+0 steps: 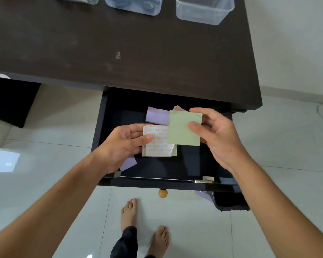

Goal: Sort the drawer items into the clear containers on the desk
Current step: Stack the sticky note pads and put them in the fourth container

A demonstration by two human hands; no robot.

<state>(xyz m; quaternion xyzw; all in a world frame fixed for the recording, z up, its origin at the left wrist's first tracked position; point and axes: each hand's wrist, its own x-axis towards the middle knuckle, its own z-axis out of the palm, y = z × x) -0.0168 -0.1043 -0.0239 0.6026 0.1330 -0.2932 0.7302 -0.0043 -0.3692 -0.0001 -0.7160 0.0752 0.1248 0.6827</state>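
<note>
Above the open black drawer (157, 183), my left hand (123, 146) pinches a white sticky-note pad (157, 146) printed with orange marks. My right hand (218, 135) grips a pale green pad (181, 127) that overlaps the white pad's right side. Loose purple notes lie in the drawer: one (157, 115) behind the pads, one (129, 162) under my left hand. A pinkish note (179, 108) peeks out behind the green pad. Three clear containers stand at the desk's far edge: the left (82, 0) and middle (132, 6) hold dark items, and the right one (203, 12) looks empty.
The dark desk top (119, 53) spreads between the drawer and the containers. The drawer front carries a yellow knob (163, 193). A black bin (231, 202) sits under the desk's right side. My bare feet (145, 226) stand on white tiles.
</note>
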